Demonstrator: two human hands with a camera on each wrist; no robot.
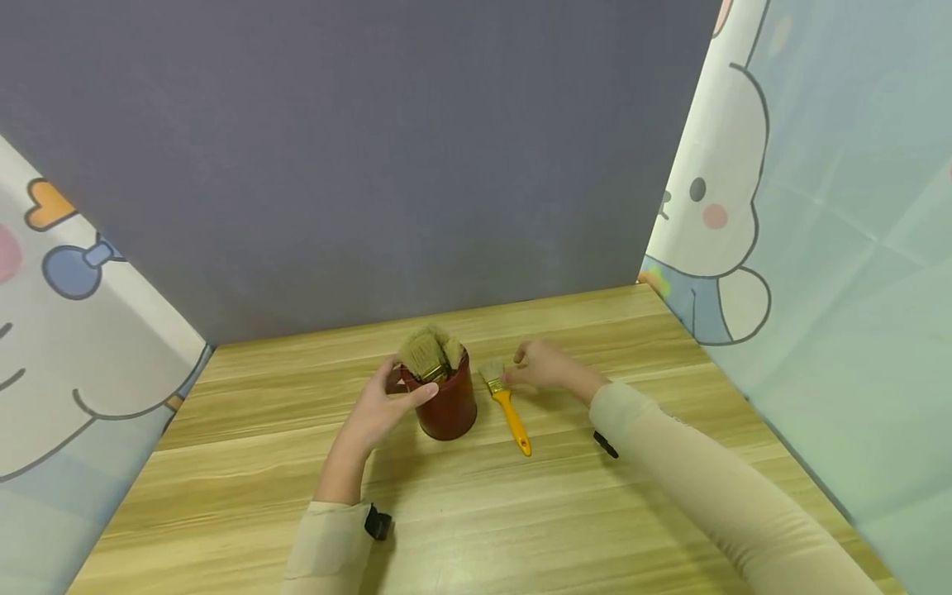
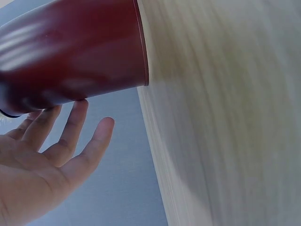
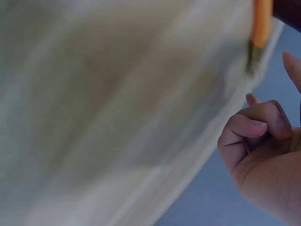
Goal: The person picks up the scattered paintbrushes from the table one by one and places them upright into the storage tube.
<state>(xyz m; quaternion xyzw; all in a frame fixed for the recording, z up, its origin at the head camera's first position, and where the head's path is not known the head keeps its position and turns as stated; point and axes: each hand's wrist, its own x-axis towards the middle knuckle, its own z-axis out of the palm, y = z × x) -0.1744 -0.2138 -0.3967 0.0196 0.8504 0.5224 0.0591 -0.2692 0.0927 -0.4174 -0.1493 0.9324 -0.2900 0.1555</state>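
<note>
A dark red can (image 1: 449, 413) stands upright on the table, with several paintbrushes (image 1: 424, 355) in it, bristles up. My left hand (image 1: 379, 411) holds the can near its rim, the thumb along the front and the fingers at the far left side. In the left wrist view, fingertips (image 2: 81, 104) meet the smooth wall of the can. A flat paintbrush with a yellow-orange handle (image 1: 512, 421) lies to the right of the can, its pale bristles pointing away. Close beside the bristles is my right hand (image 1: 546, 366), holding nothing, some fingers bent.
The wood-grain table (image 1: 260, 463) ends at a grey panel (image 1: 416, 165) behind. Panels printed with cartoon animals close in the left and right sides. Dark straps (image 1: 378, 522) show at both sleeves.
</note>
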